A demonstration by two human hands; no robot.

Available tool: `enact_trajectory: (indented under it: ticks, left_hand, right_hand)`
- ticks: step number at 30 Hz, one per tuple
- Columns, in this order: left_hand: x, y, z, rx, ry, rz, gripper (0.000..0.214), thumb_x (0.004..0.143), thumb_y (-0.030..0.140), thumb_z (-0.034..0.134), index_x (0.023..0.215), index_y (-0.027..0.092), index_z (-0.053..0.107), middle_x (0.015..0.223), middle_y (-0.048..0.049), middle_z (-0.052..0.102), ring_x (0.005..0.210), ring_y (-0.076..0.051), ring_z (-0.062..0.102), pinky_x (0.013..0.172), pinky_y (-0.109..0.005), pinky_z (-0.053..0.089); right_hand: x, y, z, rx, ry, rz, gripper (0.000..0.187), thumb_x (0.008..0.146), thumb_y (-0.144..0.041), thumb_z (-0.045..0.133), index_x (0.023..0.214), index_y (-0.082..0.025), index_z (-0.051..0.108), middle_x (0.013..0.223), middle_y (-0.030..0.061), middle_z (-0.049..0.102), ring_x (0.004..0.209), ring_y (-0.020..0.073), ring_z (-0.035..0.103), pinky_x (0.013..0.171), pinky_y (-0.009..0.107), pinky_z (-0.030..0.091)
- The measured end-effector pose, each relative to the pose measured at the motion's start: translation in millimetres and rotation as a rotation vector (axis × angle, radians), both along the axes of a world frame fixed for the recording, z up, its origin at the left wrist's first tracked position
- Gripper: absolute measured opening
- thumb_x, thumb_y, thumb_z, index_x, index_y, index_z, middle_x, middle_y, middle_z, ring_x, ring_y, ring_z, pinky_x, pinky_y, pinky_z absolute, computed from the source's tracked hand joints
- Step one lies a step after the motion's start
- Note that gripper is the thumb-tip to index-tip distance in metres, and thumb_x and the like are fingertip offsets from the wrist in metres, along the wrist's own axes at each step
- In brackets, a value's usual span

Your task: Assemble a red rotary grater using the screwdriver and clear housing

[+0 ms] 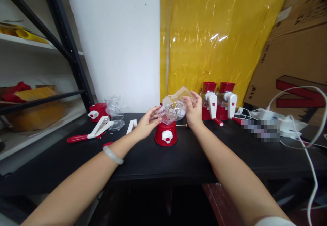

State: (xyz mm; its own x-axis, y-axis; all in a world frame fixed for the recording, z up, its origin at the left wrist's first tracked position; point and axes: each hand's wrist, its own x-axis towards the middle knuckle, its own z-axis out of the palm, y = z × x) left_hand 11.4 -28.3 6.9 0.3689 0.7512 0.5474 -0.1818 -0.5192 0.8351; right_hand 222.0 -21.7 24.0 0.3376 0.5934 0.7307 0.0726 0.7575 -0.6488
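Observation:
Between my two hands is a clear plastic grater housing (175, 108), tilted, just above a red base (166, 135) with a white knob. My left hand (148, 122) grips the housing's lower left end. At its upper right end, the fingers of my right hand (193, 109) are closed round the clear tube. Whether the housing touches the base I cannot tell. Behind the base lies a thin screwdriver (182, 125), partly hidden. Left of my left hand are a white crank handle (131, 126) and another crank handle with a red grip (98, 130).
Two assembled red-and-white rotary graters (212, 103) stand at the right back. A second red base (98, 112) and clear parts (116, 112) sit at the left. White cables and adapters (288, 125) lie on the black table (158, 164) at right. A shelf rack (63, 45) borders the left.

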Motion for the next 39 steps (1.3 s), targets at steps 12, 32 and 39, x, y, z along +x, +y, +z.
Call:
enact_trajectory:
  ticks: [12, 32, 39]
  left_hand:
    - [-2.0, 5.4, -14.6, 0.039, 0.149, 0.006, 0.045, 0.075, 0.026, 0.076, 0.117, 0.023, 0.062, 0.127, -0.0107, 0.063, 0.123, -0.028, 0.056, 0.108, -0.049, 0.040]
    - [-5.0, 11.2, -22.8, -0.023, 0.192, -0.061, 0.049, 0.068, 0.022, 0.082, 0.111, 0.022, 0.059, 0.128, -0.0122, 0.059, 0.125, -0.028, 0.055, 0.112, -0.053, 0.036]
    - [-1.2, 6.9, -19.9, -0.049, 0.177, -0.004, 0.055, 0.064, 0.020, 0.084, 0.109, 0.019, 0.052, 0.130, -0.0158, 0.056, 0.123, -0.028, 0.056, 0.110, -0.055, 0.038]
  right_hand:
    - [-5.4, -4.7, 0.9, 0.032, -0.147, 0.128, 0.083, 0.083, -0.064, 0.055, 0.148, -0.028, 0.019, 0.131, 0.0154, 0.055, 0.120, 0.0270, 0.058, 0.105, 0.050, 0.044]
    - [-19.6, 3.1, -14.2, 0.007, -0.259, 0.238, 0.086, 0.080, -0.067, 0.058, 0.149, -0.026, 0.025, 0.145, 0.0160, 0.046, 0.136, 0.0245, 0.045, 0.114, 0.049, 0.037]
    - [-22.7, -0.8, -19.7, 0.002, -0.345, 0.247, 0.095, 0.080, -0.070, 0.054, 0.153, -0.022, 0.018, 0.155, 0.0162, 0.034, 0.143, 0.0252, 0.035, 0.118, 0.047, 0.030]
